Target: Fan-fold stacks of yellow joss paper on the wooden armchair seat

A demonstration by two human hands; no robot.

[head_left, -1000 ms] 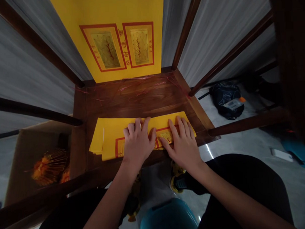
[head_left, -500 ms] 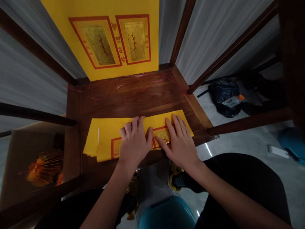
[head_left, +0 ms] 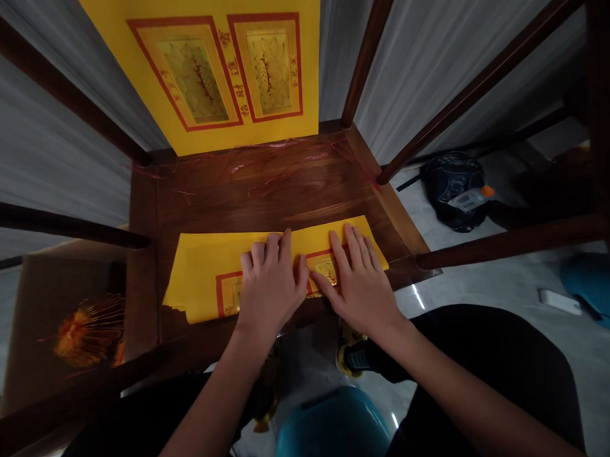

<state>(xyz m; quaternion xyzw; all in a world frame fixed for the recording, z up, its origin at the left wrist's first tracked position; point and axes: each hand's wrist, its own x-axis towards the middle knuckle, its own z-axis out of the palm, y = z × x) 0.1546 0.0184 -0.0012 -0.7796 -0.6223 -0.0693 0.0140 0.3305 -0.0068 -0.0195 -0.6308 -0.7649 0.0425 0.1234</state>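
The grip was loose: left hand [head_left: 271,276] and right hand [head_left: 361,280] rested palm-down, fingers slightly spread, closed around nothing, on folded, rectangular yellow paper sheets with red-bordered gold print [head_left: 206,258]. The paper seemed light, flexible and easily creased, best held by its edges. It lay lengthwise left to right, right end slightly farther, along the brown wooden chair seat's [head_left: 283,182] near edge.

Both hands [head_left: 271,284] on seemingly folded paper [head_left: 209,258]
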